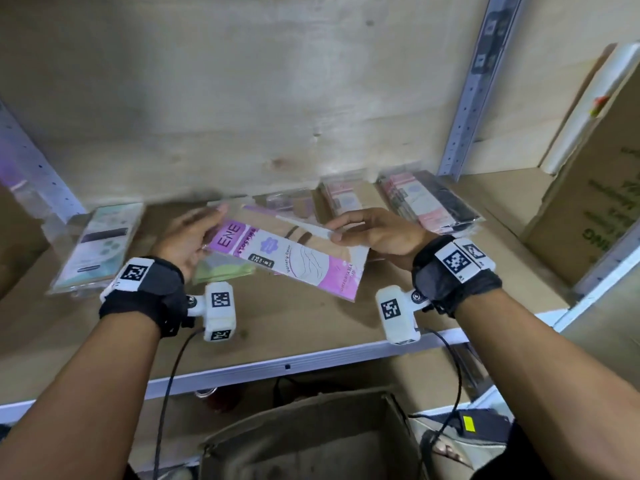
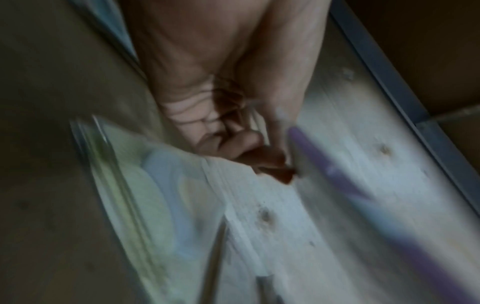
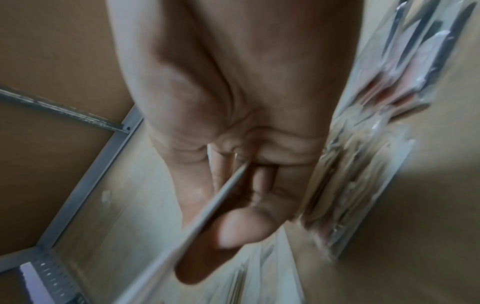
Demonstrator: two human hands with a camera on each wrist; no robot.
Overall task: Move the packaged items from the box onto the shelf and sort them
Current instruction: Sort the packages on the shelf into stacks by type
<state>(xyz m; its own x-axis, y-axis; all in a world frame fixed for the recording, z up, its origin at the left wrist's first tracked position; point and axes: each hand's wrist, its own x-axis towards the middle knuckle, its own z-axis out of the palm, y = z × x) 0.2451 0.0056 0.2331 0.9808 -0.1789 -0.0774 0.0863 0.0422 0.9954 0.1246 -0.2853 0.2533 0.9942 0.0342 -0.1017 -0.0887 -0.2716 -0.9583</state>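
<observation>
- The shelf [image 1: 311, 327] in front of me is a brown board with a pale metal front rail, backed by a plywood wall.
- A big cardboard carton [image 1: 595, 202] stands at the right end of the shelf.
- The open box [image 1: 311, 431] sits below the shelf edge, between my forearms.
- Two stacks of pink-and-black packets [image 1: 429, 202] lie at the back right of the shelf, close behind my right hand.
- A pile of pale green packets [image 1: 100, 247] lies at the left of the shelf, beside my left wrist.
- I hold the purple packet [image 1: 287, 261] flat above the middle of the shelf, tilted down to the right.
- A small green packet [image 1: 225, 268] lies on the shelf under the purple packet's left end.
- My left hand [image 1: 188, 237] grips the purple packet's left end, thumb on the near side; the wrist view is too blurred to show the fingers well.
- My right hand [image 1: 374, 233] pinches its upper right edge, thumb [image 3: 233, 230] pressed against the thin side.
</observation>
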